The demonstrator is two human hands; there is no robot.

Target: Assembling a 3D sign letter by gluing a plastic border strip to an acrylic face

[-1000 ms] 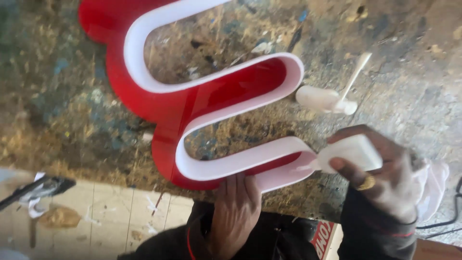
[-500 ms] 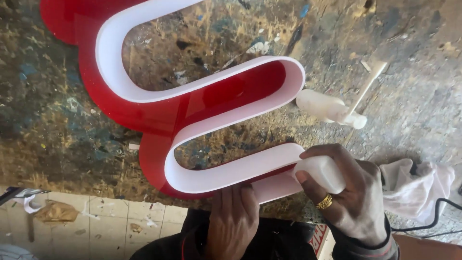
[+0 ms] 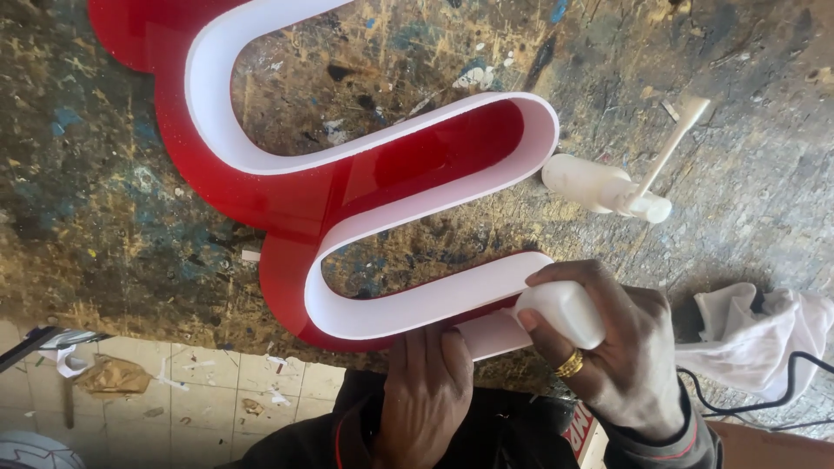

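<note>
Glue work, by the look: on the near edge of the paint-stained table (image 3: 104,260), the right hand (image 3: 608,347) has its fingers clamped on a small white bottle (image 3: 563,311) at the near end of the red-and-white curved letter (image 3: 347,187). The left hand (image 3: 426,395) presses flat, fingers together, on the strip. Next call: steady tip, firm hold.

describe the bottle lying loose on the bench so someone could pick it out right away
On the paint-stained workbench, look just right of the big red and white curved sign letter. The loose bottle lies on its side there, untouched; unlike the white bottle in the right hand, a thin nozzle stick juts from it.
</note>
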